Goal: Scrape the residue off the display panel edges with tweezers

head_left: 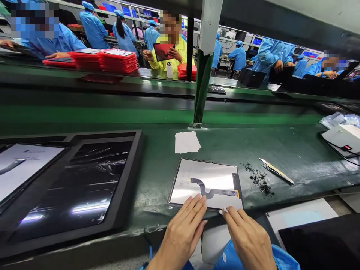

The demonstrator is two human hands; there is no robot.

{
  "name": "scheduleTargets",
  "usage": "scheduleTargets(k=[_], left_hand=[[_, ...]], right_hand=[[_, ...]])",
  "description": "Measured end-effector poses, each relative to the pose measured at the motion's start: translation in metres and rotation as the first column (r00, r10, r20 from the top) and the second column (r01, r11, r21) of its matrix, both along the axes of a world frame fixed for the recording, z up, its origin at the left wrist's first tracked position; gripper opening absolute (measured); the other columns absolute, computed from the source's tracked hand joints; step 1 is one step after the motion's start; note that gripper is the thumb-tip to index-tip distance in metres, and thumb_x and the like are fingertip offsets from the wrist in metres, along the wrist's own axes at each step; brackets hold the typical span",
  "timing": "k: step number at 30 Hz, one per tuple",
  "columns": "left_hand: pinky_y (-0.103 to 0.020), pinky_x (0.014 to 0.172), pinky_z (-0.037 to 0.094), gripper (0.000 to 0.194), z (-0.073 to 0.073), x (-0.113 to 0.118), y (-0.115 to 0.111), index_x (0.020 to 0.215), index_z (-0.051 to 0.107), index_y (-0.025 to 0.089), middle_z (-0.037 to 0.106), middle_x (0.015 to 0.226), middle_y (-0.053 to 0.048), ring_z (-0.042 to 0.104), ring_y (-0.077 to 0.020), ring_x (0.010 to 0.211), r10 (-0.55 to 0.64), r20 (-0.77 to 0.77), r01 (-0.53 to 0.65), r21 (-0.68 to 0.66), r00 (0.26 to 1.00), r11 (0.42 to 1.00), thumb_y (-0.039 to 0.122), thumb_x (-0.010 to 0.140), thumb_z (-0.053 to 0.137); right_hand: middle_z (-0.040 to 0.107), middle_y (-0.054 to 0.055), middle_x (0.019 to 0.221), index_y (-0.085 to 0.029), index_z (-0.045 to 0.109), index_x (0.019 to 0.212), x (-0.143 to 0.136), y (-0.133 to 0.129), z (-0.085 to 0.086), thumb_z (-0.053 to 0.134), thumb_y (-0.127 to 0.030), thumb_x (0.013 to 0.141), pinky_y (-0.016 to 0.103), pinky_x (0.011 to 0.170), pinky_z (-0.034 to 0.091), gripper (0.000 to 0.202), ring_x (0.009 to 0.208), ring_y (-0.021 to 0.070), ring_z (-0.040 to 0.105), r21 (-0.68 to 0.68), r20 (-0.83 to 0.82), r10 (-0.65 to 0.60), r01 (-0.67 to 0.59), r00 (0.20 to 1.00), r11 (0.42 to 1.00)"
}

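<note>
A flat display panel [208,170] with a silvery-white back lies on the green bench in front of me. A dark ribbon cable [209,194] curves across it, with gold contacts at its ends. My left hand [187,221] rests on the panel's near edge, its fingers stretched out beside the cable's bend. At the near right edge of the panel, my right hand [242,228] has its fingers pinched together. A small pale bit shows at those fingertips, too small to name. Right of the panel lie tweezers [277,171] and a scatter of black scraps [258,180].
On the left, a black foam tray [137,150] holds another panel [30,157] and a glossy black sheet. White paper squares [187,142] lie behind my panel. A post [201,86] rises at the bench's back. Stacked red sheets [118,62] and co-workers are across the line.
</note>
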State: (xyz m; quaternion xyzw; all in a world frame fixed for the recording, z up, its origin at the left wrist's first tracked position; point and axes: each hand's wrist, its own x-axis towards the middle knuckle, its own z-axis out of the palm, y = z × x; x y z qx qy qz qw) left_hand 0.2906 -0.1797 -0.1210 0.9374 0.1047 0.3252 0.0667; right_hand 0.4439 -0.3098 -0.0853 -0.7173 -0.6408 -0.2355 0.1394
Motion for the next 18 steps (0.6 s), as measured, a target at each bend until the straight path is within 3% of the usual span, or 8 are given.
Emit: scheduleTargets(k=[18], left_hand=[[-0.039,0.105,0.054,0.035,-0.001,-0.0016,-0.0004,0.132,0.059,0.01,0.066,0.135,-0.01,0.06,-0.0243,0.128,-0.005,0.009,0.005,-0.02,1.0,1.0,0.012,0.101,0.044]], right_hand=[[0.072,0.003,0.085,-0.019,0.064,0.094,0.0004,-0.0017,0.0002,0.015,-0.01,0.107,0.032,0.062,0.037,0.051,0.066,0.0162,0.057,-0.026,0.018,-0.004,0.005,1.0,1.0]])
